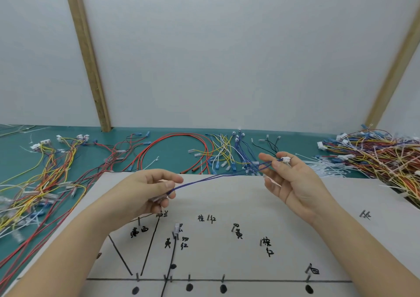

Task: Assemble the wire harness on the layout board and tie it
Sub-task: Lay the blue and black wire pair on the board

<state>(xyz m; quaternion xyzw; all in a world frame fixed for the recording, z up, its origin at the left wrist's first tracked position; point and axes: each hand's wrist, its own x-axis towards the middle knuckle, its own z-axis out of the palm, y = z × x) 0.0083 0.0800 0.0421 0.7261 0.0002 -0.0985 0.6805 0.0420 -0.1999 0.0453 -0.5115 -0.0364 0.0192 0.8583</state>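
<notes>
A thin blue wire pair stretches in the air between my two hands, above the far edge of the white layout board. My left hand pinches the end with clear terminal sleeves. Over on the other side, my right hand pinches the small white connector between thumb and fingertips. The board carries black route lines, handwritten labels and short metal pins. One black wire with a clear sleeve lies on a route line.
On the green table behind the board lie red wires, yellow, white and blue leads and white cable ties. Tangled harness heaps sit at the left and right. A white wall with wooden posts stands behind.
</notes>
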